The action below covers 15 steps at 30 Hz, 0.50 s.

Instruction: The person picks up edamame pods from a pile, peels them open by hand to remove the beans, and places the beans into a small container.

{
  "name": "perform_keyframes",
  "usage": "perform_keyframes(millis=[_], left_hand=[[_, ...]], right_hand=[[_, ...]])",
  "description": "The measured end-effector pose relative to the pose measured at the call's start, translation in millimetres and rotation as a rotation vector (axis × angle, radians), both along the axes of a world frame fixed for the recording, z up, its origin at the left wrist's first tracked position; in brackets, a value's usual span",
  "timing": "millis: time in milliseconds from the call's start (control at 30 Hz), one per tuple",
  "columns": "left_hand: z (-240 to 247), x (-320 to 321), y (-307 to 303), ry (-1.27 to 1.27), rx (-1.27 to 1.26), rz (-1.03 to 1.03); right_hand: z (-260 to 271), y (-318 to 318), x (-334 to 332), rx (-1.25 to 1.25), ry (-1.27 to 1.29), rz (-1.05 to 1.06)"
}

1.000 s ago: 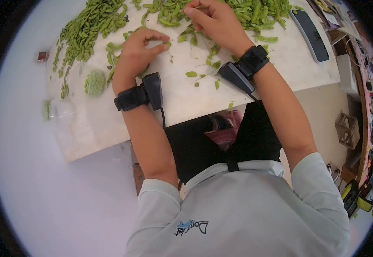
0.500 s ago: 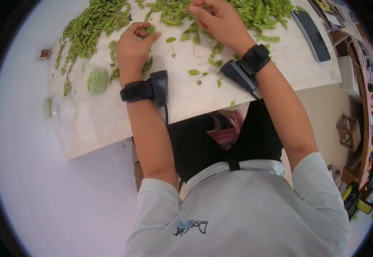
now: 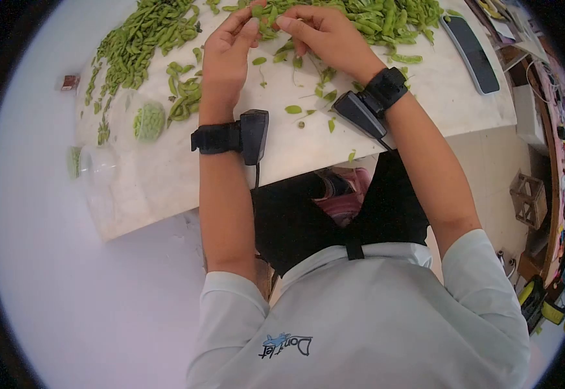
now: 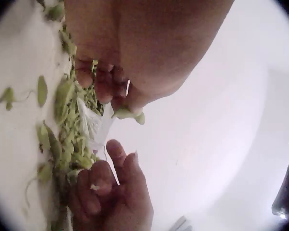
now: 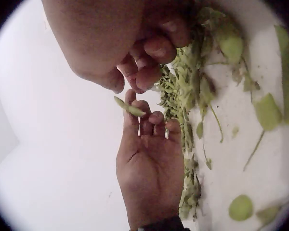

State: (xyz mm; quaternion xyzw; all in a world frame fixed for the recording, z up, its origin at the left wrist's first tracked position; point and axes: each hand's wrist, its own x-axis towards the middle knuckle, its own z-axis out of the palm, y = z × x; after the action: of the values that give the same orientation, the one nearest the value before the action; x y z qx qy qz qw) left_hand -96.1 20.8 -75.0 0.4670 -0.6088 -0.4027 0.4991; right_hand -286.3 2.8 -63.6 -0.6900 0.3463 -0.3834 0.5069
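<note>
My left hand point(image 3: 227, 58) pinches a green soybean pod point(image 4: 130, 114) between thumb and index finger, at the far side of the table. In the right wrist view the pod point(image 5: 130, 107) lies across the fingertips of that hand point(image 5: 151, 159). Close beside it on the right is my right hand point(image 3: 334, 39), its thumb and index fingertips apart and its other fingers bent. Nothing shows between those two tips. Behind both hands lies a pile of green pods point(image 3: 386, 19), with a clear plastic piece point(image 4: 90, 122) among them.
Another pod heap point(image 3: 146, 42) covers the table's far left. A clear container of shelled beans point(image 3: 148, 123) and a second clear container point(image 3: 97, 162) lie at the left. Loose leaves point(image 3: 293, 109) are scattered near the front edge. A phone point(image 3: 470, 55) lies at the right.
My left hand first moved left and away to a pod, then carried it right, up beside the right hand. The right hand has stayed nearly in place.
</note>
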Motion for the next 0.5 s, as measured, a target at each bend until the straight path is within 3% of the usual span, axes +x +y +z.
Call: perform_keyframes(millis=[100, 300, 500], left_hand=[[0.0, -8.0, -3.7, 0.259, -0.037, -0.080], [18.0, -22.8, 10.9, 0.077, 0.003, 0.054], [10.9, -12.1, 7.8, -0.020, 0.051, 0.063]], right_hand=[[2.8, 3.9, -0.2, 0.034, -0.012, 0.016], [-3.1, 2.7, 1.6, -0.072, -0.006, 0.038], [-2.3, 3.3, 0.4, 0.013, -0.001, 0.078]])
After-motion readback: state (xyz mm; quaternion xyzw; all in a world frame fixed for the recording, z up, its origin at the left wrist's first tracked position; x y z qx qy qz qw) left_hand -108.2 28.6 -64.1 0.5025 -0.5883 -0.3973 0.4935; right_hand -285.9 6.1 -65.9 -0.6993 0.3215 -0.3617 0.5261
